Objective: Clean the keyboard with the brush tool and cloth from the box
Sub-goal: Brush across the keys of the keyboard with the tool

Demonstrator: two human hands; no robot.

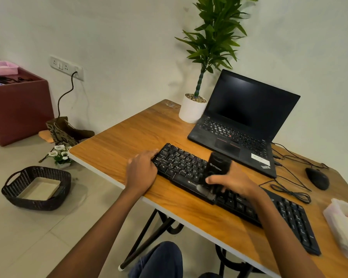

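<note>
You're brushing: your left hand (142,171) rests flat, steadying the keyboard (181,163), your right hand (233,183) grips the brush tool (217,167); next, sweep along the rows.

Bare table (129,133) left of keyboard (181,165); laptop (239,127), plant pot (191,111) block far side; cables (289,189), mouse (317,178) obstruct right
</note>
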